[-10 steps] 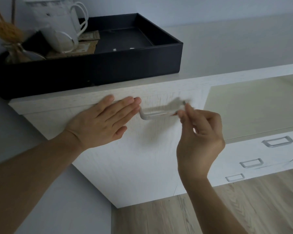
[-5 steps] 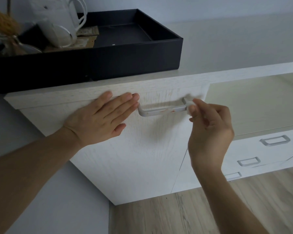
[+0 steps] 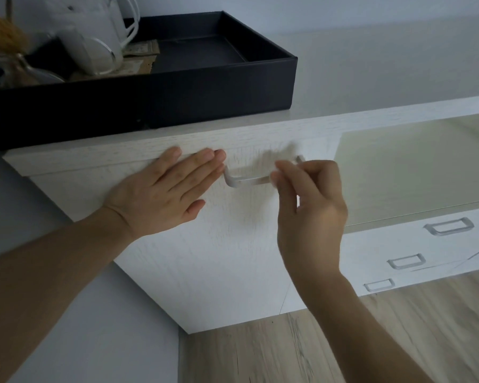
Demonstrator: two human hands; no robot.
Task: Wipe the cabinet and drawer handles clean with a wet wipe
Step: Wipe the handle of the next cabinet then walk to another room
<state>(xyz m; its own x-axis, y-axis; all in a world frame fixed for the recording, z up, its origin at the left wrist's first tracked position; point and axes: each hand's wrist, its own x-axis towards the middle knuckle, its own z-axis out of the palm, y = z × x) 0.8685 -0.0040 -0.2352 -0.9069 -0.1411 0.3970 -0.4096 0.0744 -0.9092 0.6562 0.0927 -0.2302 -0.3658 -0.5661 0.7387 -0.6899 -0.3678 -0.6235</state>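
A silver bar handle (image 3: 246,180) sits near the top of the pale wood cabinet door (image 3: 219,258). My right hand (image 3: 310,205) pinches a small white wet wipe (image 3: 275,176), mostly hidden by the fingertips, against the right half of the bar. My left hand (image 3: 163,194) lies flat on the door just left of the handle, fingers straight and fingertips close to the handle's left end. Three more silver drawer handles (image 3: 450,225) run down the low drawer unit at the right.
A black open box (image 3: 155,84) holding a white jug (image 3: 94,37) and a glass vase stands on the cabinet top. A frosted glass panel (image 3: 415,167) lies right of the door. Wood floor (image 3: 288,352) below, grey wall at the left.
My right hand has slid the wipe leftward along the bar from its right end toward the middle. My left hand stays flat on the door.
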